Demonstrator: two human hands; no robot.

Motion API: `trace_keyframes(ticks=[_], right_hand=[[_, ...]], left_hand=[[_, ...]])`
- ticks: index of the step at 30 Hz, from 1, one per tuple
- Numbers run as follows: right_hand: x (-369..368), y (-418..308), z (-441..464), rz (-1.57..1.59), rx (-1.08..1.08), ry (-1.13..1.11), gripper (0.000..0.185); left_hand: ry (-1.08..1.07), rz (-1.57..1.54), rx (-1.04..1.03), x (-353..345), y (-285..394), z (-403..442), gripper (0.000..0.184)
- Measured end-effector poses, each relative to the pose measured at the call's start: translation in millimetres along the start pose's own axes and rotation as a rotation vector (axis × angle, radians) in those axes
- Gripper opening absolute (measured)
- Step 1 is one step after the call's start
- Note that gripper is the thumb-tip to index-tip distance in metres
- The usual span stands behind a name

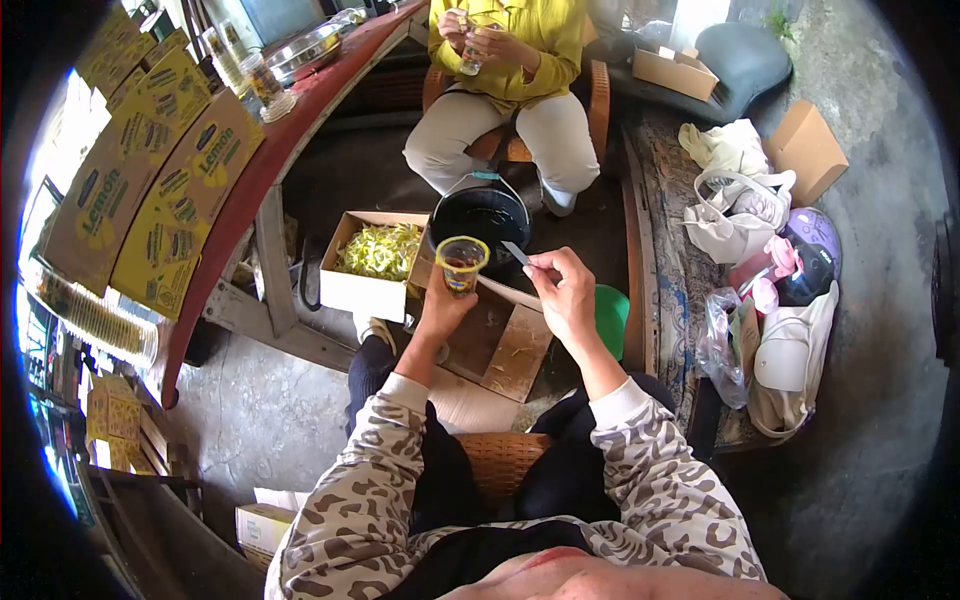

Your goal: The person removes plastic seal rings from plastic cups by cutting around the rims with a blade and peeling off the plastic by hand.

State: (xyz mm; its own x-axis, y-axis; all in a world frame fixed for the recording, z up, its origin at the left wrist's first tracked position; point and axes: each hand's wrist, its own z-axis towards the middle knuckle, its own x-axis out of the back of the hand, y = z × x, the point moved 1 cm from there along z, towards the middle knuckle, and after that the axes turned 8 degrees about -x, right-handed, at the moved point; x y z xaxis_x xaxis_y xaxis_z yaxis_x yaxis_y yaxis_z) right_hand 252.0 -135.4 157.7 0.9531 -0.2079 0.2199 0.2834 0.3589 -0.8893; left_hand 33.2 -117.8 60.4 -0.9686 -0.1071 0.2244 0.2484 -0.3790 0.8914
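Note:
My left hand (446, 306) is wrapped round a clear plastic cup (461, 268) with a yellow rim and a printed side. To its right, my right hand (562, 290) pinches a small flat blade (517, 253), which points up and left toward the cup without touching it. Just beyond the cup stands a black bucket (480, 215) with a handle. A cardboard box (362, 298) of yellow-green strips is left of my left hand. Below my hands lies an open cardboard box (515, 355) with scraps on it.
A person in a yellow shirt (555, 50) sits opposite, holding a cup. Lemon cartons (190, 200) stand on a red-edged table (300, 110) at left. Bags (725, 215) and a helmet lie on a bench at right. A green basin (611, 320) is beside my right hand.

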Motion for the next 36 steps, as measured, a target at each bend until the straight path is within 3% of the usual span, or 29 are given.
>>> trace_keyframes(ticks=[1,4,12,14,22,28,30,36], right_hand=[[-0.4,-1.2,-0.5,0.002,-0.005,-0.011,0.010],[-4.3,-5.1,-2.8,0.012,0.004,-0.039,0.010],[-13.8,-16.4,-18.5,-0.021,0.044,-0.149,0.010],[-14.4,-21.3,-19.6,-0.059,0.065,-0.162,0.010],[-19.7,-27.3,-23.8,-0.225,0.184,-0.219,0.014],[-21.8,-24.4,-25.0,-0.289,0.257,-0.211,0.014],[-23.1,-23.8,-28.0,-0.284,0.174,-0.181,0.013],[-19.5,-22.1,-26.4,-0.310,0.192,-0.185,0.015]], left_hand=[[0.004,-0.053,0.081,-0.8,11.6,-8.1,0.066],[0.074,-0.048,-0.004,-4.4,28.5,-31.9,0.064],[0.214,-0.270,0.166,4.8,50.9,-41.8,0.054],[0.177,0.070,0.001,9.6,59.9,-37.6,0.055],[0.135,0.117,0.143,19.5,76.1,-24.8,0.068],[0.144,0.035,-0.055,23.1,57.5,-20.1,0.075],[0.138,0.070,-0.118,20.4,48.6,-21.0,0.073],[0.144,0.003,-0.089,19.5,71.3,-23.0,0.058]])
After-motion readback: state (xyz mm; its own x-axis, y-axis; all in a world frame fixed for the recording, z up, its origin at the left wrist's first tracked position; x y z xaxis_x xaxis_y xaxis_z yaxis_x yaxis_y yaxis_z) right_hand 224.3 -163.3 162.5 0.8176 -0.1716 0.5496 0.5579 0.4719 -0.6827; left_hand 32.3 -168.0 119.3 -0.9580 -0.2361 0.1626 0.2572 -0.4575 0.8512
